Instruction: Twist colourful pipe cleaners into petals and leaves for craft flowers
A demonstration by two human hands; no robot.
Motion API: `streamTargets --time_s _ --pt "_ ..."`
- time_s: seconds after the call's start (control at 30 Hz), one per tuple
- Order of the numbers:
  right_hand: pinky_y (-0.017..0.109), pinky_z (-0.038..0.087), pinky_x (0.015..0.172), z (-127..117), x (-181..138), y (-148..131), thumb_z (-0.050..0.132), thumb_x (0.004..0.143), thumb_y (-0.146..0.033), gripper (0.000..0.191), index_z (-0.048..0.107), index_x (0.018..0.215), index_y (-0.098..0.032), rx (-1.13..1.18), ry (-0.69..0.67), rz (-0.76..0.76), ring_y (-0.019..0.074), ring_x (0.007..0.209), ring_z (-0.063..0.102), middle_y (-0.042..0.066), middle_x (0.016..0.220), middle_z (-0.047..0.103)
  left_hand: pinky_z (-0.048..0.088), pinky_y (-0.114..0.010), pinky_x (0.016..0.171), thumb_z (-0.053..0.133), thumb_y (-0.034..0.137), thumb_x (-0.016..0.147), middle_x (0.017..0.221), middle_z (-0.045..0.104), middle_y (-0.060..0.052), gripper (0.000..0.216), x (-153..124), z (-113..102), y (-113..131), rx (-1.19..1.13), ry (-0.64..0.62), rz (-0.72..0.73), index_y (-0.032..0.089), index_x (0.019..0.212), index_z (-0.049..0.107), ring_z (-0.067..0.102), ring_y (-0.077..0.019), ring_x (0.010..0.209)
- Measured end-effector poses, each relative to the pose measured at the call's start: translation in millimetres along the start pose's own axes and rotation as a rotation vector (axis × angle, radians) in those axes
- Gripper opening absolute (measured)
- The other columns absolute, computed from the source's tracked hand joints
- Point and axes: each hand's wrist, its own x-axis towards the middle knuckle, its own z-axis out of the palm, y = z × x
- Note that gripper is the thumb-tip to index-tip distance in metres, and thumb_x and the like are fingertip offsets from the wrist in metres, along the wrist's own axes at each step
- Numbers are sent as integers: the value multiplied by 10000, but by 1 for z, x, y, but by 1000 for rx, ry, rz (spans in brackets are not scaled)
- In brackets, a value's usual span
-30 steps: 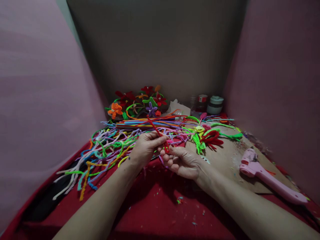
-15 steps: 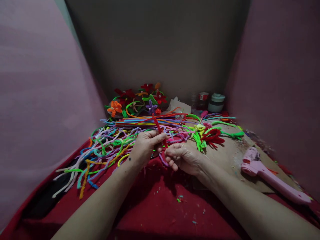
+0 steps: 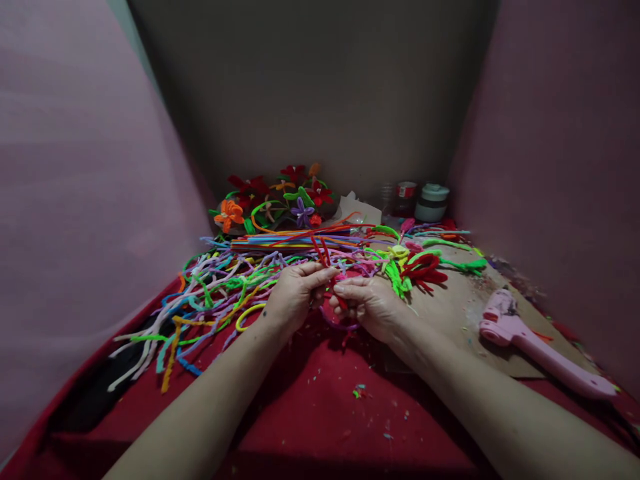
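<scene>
Between my two hands is a red pipe cleaner (image 3: 323,252), its upper ends sticking up past my left fingers as two prongs. My left hand (image 3: 299,288) is closed in a pinch on it. Close beside, my right hand (image 3: 371,303) pinches the lower part, which is mostly hidden by the fingers. Behind my hands lies a bundle of straight coloured pipe cleaners (image 3: 295,241). A tangle of bent pipe cleaners (image 3: 220,293) spreads to the left. Red looped petals (image 3: 424,269) and green pieces (image 3: 397,281) lie to the right.
A pink glue gun (image 3: 530,340) rests on a brown board (image 3: 465,313) at the right. Finished pipe-cleaner flowers (image 3: 303,212) stand at the back, with a lidded jar (image 3: 433,202) to their right. Small scraps (image 3: 360,392) dot the red cloth (image 3: 320,427).
The red pipe cleaner showed as one upright strip; now two prongs show above my left fingers. My right hand has shifted slightly up, its fingers more curled.
</scene>
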Motion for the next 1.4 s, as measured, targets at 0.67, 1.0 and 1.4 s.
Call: streamTargets --time_s 0.67,1.0,1.4 --pt "199 290 390 2 1 3 684 546 -228 137 604 585 -124 -54 70 -100 76 386 461 11 467 596 220 -185 387 674 398 636 443 441 49 300 -6 7 9 382 130 67 131 589 545 331 -45 386" --pt "198 267 374 2 -2 5 684 596 -273 169 600 626 -130 -99 3 -101 67 381 448 5 507 600 189 -187 393 650 370 671 428 412 56 298 -9 8 12 414 119 93 141 540 512 306 -40 390" --pt "190 277 371 5 -4 4 663 627 -290 170 584 643 -140 -127 19 -93 63 376 450 -17 492 581 204 -195 393 664 343 662 428 407 54 303 -9 7 14 398 107 91 137 513 500 307 -44 389"
